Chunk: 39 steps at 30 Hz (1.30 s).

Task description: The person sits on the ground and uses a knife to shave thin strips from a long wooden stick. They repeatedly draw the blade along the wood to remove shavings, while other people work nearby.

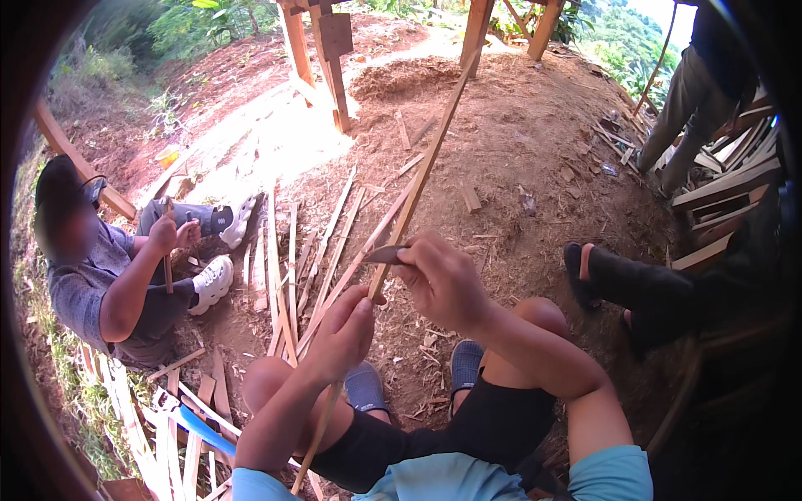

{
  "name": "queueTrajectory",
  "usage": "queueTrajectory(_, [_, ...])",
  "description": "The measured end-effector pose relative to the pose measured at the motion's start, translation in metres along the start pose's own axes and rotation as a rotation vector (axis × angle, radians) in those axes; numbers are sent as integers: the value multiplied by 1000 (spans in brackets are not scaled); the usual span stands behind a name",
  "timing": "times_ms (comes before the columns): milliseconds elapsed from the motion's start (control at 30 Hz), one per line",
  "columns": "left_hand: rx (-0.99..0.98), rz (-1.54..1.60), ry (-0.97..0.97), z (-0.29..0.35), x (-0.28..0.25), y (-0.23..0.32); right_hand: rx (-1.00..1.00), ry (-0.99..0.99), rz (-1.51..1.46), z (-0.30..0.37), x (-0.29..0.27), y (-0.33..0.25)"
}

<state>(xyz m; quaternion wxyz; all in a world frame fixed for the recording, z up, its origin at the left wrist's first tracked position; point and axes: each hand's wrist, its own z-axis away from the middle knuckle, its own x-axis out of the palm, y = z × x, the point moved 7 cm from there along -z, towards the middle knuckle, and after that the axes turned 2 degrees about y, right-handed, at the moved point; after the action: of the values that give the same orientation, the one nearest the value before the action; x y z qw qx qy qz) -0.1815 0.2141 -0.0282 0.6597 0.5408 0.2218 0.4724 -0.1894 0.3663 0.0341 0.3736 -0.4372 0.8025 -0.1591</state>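
A long, thin wooden strip (pixel 420 184) runs from beside my lap up and away toward the far posts. My left hand (pixel 341 330) is closed around its lower part. Just above, my right hand (pixel 441 280) grips a small knife, its short dark blade (pixel 383 255) lying across the strip and pointing left. The knife's handle is mostly hidden inside my right fingers. Both hands are close together in front of my knees.
On the left a seated person (pixel 125 267) holds a stick. Wooden strips (pixel 326 242) lie on the dirt ahead; more lie at lower left beside a blue curved tool (pixel 200 427). Another person (pixel 689 100) stands far right, near stacked timber (pixel 727 185). Dark-clothed legs (pixel 639 288) stretch in from the right.
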Motion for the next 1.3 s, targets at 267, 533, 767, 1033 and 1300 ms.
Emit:
queueTrajectory(267, [25,-12,-12,1,9,11,-43,-8,20,2,-1,-4])
queueTrajectory(533, [29,-27,14,2,9,10,-56,-96,12,9,2,-13])
queueTrajectory(767, [18,-29,26,5,5,13,-61,-93,24,13,2,-8])
queueTrajectory(1033, [81,-39,25,0,8,13,-39,-71,12,11,4,-6])
queueTrajectory(1300, [105,-56,72,-3,10,8,47,81,83,2,1,15])
